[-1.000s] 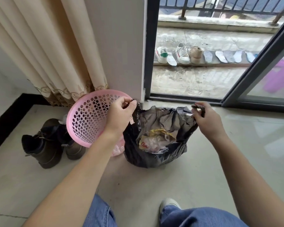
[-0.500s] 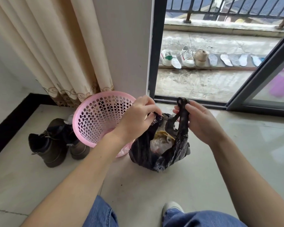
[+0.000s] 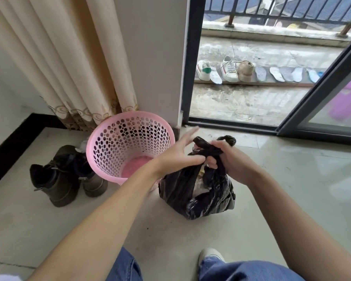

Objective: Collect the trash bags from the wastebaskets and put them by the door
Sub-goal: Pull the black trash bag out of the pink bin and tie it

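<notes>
A black trash bag (image 3: 199, 195) full of rubbish sits on the tiled floor just inside the open balcony door. Its two handles are gathered and twisted together above it. My right hand (image 3: 229, 161) grips the twisted handles from the right. My left hand (image 3: 178, 155) pinches the same handles from the left with thumb and lower fingers, while its index and middle fingers stick out straight. Left of the bag stands a pink perforated wastebasket (image 3: 109, 151), tilted toward me, with no bag in it.
A pair of dark boots (image 3: 65, 175) stands left of the wastebasket. A cream curtain (image 3: 69, 63) and a wall pillar (image 3: 156, 57) rise behind it. The sliding door frame (image 3: 320, 92) angles in at right. Shoes and insoles (image 3: 231, 72) line the balcony beyond.
The bag's mouth was held wide open between my hands. I brought both handles together over the bag and twisted them into one bunch. The view has shifted slightly right.
</notes>
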